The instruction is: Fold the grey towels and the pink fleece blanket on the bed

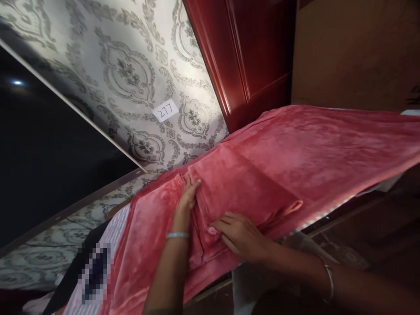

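A pink plush blanket [262, 170] lies spread along a long surface, with a folded layer lying over its middle. My left hand [188, 197] is at the upper left edge of that folded layer, its thumb on top and its fingers tucked into the gap beside the edge. The fingers of my right hand [239, 234] are closed on the near left corner of the fold, where a small bunch of cloth shows at the fingertips. Under the folds, the layers cannot be told apart.
A patterned wall with a paper label [165, 110] rises behind the blanket. To the left is a dark glossy panel [49, 144]; behind stand a red wooden panel [259, 48] and a cardboard box [354, 52]. Striped cloth [114, 227] shows at the left end, beside a pixelated patch.
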The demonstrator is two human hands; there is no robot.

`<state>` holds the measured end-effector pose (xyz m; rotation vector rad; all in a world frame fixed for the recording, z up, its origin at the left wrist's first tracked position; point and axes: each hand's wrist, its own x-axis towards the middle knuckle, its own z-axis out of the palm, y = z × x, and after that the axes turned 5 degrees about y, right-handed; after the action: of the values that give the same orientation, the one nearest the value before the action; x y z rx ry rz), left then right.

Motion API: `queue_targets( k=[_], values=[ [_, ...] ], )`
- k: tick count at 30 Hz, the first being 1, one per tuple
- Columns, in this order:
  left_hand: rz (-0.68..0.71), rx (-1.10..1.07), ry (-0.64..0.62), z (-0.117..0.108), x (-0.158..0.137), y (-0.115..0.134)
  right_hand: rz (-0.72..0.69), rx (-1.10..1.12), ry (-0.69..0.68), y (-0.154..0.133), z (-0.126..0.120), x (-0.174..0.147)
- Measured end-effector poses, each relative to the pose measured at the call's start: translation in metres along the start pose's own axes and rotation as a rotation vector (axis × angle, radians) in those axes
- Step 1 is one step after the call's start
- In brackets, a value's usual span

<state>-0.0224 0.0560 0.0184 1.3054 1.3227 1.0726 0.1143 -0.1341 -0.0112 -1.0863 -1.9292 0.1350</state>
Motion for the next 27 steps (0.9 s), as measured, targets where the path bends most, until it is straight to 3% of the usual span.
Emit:
queue_targets(
  k=[4,8,11,14,19,27],
  values=[
    [0.070,-0.054,-0.015,-0.001,-0.050,-0.009,-0.041,0.006,0.008,-0.006,-0.011,0.002],
    [0.029,-0.083,0.017,0.001,-0.062,-0.009,-0.149,-0.104,0.203,0.013,-0.049,-0.028],
    [0.013,-0.050,0.042,0.001,-0.059,-0.008,-0.018,-0.306,0.370,0.051,-0.083,-0.067],
    [0.027,0.011,0.057,0.002,-0.060,-0.010,0.165,-0.423,0.398,0.089,-0.103,-0.098],
    [0.021,-0.037,0.022,0.004,-0.063,-0.009,0.326,-0.356,0.331,0.113,-0.095,-0.102],
    [0.018,0.147,0.098,0.003,-0.062,-0.009,0.397,-0.351,0.397,0.123,-0.080,-0.087]
  ],
)
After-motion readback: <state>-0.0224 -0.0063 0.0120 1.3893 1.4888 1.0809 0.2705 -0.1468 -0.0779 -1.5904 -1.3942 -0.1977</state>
